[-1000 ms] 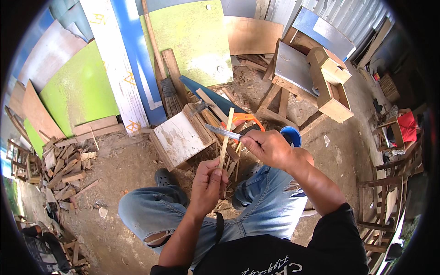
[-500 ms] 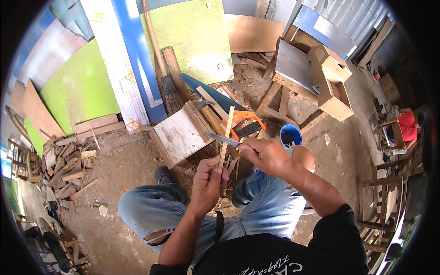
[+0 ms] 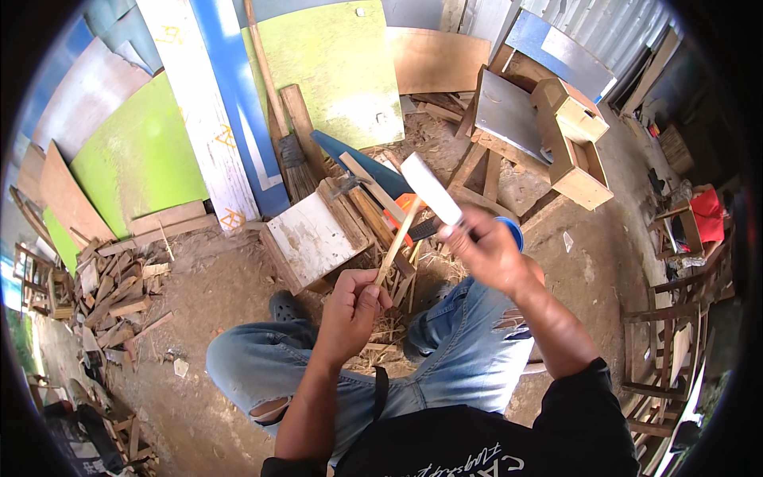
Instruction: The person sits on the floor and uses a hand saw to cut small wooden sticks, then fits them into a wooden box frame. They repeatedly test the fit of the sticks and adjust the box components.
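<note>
Between thumb and fingers, my left hand [image 3: 352, 308] pinches the lower end of a thin light wooden strip [image 3: 397, 242], which tilts up and to the right. My right hand [image 3: 487, 246] is closed round the handle of a broad-bladed knife [image 3: 433, 189]. The blade's bright flat side shows, pointing up and left, a little right of the strip's upper end and apart from it. The right fingers are slightly blurred, and most of the knife's handle is hidden in them.
In front stands a low wooden box [image 3: 311, 242] with a white top, wood pieces and a hammer beside it. An orange-framed saw [image 3: 404, 215] and a blue bucket [image 3: 517, 230] are partly hidden. Scrap wood [image 3: 119, 294] is heaped left; a wooden bench [image 3: 509, 107] stands back right.
The knife has come off the strip, moving up and right, and its blade has turned to show its broad side. The strip leans further right; my left hand stays nearly in place.
</note>
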Demonstrator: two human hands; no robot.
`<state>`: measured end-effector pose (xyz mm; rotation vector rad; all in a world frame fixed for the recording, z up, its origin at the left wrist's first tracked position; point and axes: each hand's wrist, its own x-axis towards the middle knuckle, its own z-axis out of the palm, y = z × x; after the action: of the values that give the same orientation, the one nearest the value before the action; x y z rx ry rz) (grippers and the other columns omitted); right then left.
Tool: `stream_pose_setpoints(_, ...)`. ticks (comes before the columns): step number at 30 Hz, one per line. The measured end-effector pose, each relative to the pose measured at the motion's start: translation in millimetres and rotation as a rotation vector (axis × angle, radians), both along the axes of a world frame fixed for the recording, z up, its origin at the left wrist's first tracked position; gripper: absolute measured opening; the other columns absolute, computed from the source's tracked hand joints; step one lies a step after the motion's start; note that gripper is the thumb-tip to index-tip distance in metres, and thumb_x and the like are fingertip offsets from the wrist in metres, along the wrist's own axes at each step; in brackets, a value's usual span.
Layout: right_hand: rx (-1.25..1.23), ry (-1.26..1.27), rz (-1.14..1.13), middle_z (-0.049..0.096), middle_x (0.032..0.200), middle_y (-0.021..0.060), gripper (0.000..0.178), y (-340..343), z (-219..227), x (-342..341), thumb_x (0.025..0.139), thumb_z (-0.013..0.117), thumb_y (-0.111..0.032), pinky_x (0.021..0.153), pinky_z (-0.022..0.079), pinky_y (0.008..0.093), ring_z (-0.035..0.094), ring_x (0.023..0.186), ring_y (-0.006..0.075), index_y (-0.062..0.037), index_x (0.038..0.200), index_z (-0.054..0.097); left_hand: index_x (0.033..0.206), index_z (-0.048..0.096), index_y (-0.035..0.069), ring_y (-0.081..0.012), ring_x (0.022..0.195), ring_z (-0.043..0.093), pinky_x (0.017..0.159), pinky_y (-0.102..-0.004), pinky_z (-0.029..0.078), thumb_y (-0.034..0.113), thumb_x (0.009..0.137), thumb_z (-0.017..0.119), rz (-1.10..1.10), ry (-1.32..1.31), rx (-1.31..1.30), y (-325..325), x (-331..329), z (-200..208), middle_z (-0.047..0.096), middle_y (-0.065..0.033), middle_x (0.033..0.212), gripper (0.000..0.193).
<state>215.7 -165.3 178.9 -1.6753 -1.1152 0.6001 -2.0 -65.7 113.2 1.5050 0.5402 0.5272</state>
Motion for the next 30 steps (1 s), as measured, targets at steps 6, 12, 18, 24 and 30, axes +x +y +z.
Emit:
stream_pose_setpoints(6,-0.27,0.141,0.148,0.062,0.078,-0.0023,0.032,6,15,24,0.091,0.074,-0.029,0.064,0.042,0.0232,0.051,0.071,0.0047,-0.001,0.106,0.071,0.116,0.056,0.005,-0.028,0.083,0.068,0.073,-0.0345,0.052,0.015,0.098,0.056,-0.179,0.243,0.367,27,-12,15,0.071,-0.008,0.088,0.021)
stream_pose_setpoints(12,-0.172,0.494,-0.111,0.066,0.076,0.0028,0.015,7,-25,19,0.096,0.066,-0.019,0.045,0.037,0.0219,0.048,0.052,0.0031,-0.0045,0.095,0.066,0.118,0.06,0.004,-0.0334,0.118,0.054,0.096,-0.0412,0.043,0.017,0.094,0.063,0.428,0.186,0.928,34,-8,1,0.061,-0.0148,0.124,0.028)
stream_pose_setpoints(18,0.032,1.236,-0.235,0.064,0.082,0.0026,0.015,23,-66,-53,0.1,0.06,-0.023,0.041,0.035,0.0224,0.043,0.047,0.0055,-0.0083,0.094,0.061,0.136,0.049,-0.001,-0.0138,0.108,0.057,0.09,-0.0259,0.044,0.03,0.107,0.042,0.242,-0.095,-0.259,-2,15,-24,0.063,-0.0084,0.121,0.043)
stream_pose_setpoints(24,-0.186,1.145,-0.127,0.064,0.08,0.0046,0.023,20,-85,-96,0.102,0.057,-0.029,0.041,0.036,0.0218,0.046,0.048,0.0058,-0.0072,0.108,0.059,0.119,0.053,0.002,-0.0149,0.098,0.064,0.079,-0.0253,0.048,0.029,0.109,0.036,0.356,-0.118,-0.354,8,14,-28,0.065,-0.009,0.103,0.033)
stream_pose_setpoints(30,-0.108,0.344,0.032,0.063,0.082,0.0038,0.044,13,-66,-69,0.105,0.048,-0.034,0.055,0.042,0.0223,0.051,0.063,0.0067,-0.0007,0.133,0.055,0.108,0.05,0.005,-0.0087,0.059,0.054,0.05,-0.0238,0.042,0.026,0.109,0.036,0.396,-0.127,-0.403,11,12,-23,0.053,-0.0015,0.079,0.026)
